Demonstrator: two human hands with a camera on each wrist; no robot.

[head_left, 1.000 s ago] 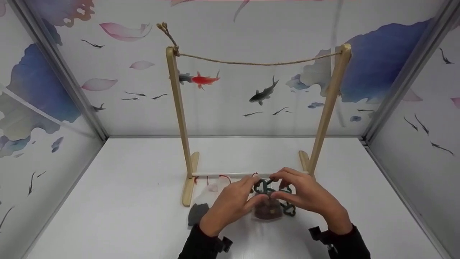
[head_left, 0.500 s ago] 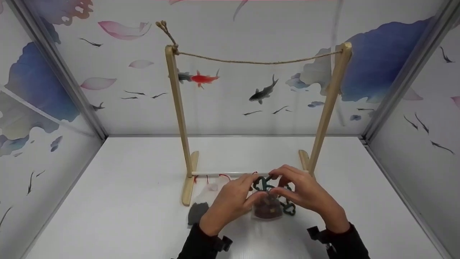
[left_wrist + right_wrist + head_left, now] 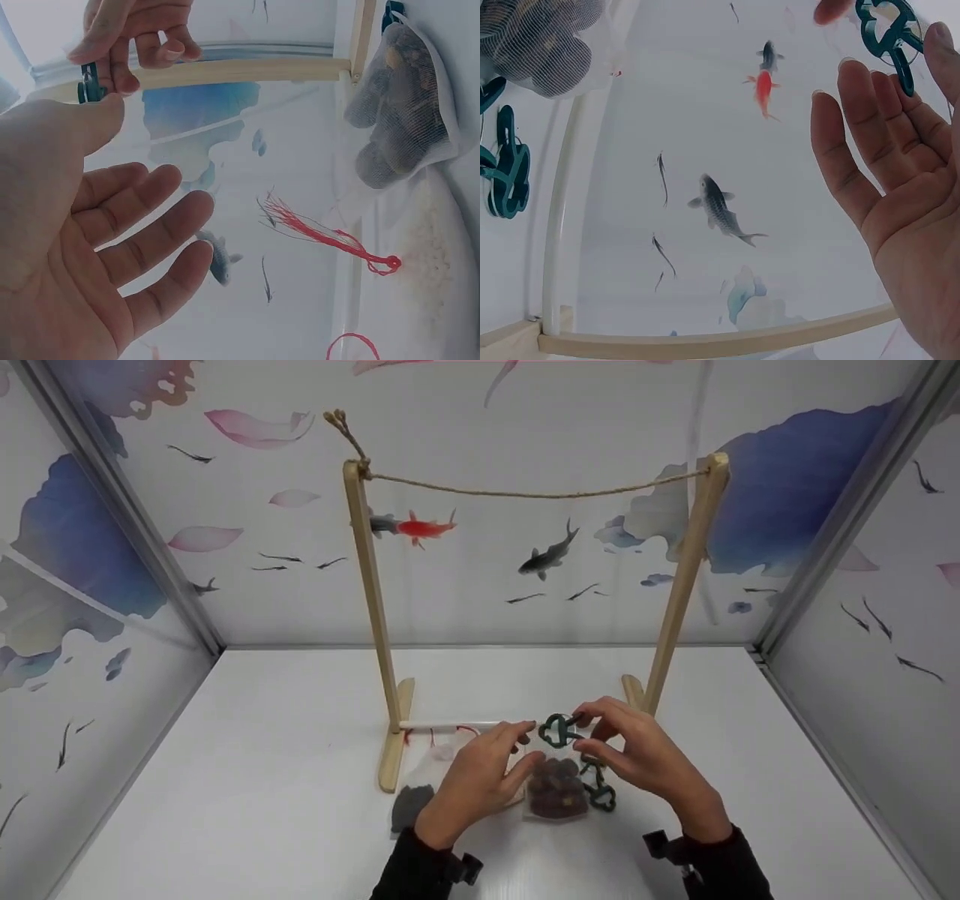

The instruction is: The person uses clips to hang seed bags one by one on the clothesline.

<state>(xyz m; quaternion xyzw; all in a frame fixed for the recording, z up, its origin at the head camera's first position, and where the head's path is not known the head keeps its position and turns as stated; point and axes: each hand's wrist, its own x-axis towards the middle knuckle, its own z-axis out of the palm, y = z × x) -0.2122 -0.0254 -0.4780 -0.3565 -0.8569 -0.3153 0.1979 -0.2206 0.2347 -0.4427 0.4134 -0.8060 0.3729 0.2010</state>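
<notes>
In the head view, a dark green plastic clothes peg [image 3: 557,730] with a clover-shaped head is pinched by its handles between the thumb and fingers of my right hand [image 3: 634,750]. My left hand [image 3: 484,772] is just left of it, thumb and fingers spread and holding nothing. Below the peg lies a mesh bag [image 3: 556,799] of dark brown, rounded pieces. More green pegs [image 3: 600,795] lie right of this bag; the right wrist view shows one green peg [image 3: 510,169] close up. The left wrist view shows a pale bag [image 3: 435,300] tied with red string.
A wooden frame stands behind the hands, with a left post [image 3: 371,600], a right post [image 3: 686,592] and a rope [image 3: 540,496] sagging between their tops. A white bar [image 3: 442,725] joins the posts low down. A dark grey bag [image 3: 411,808] lies left of the left wrist.
The peg was between both hands. My left fingers have come off it and spread apart, while my right hand has lifted it slightly, uncovering more of the mesh bag.
</notes>
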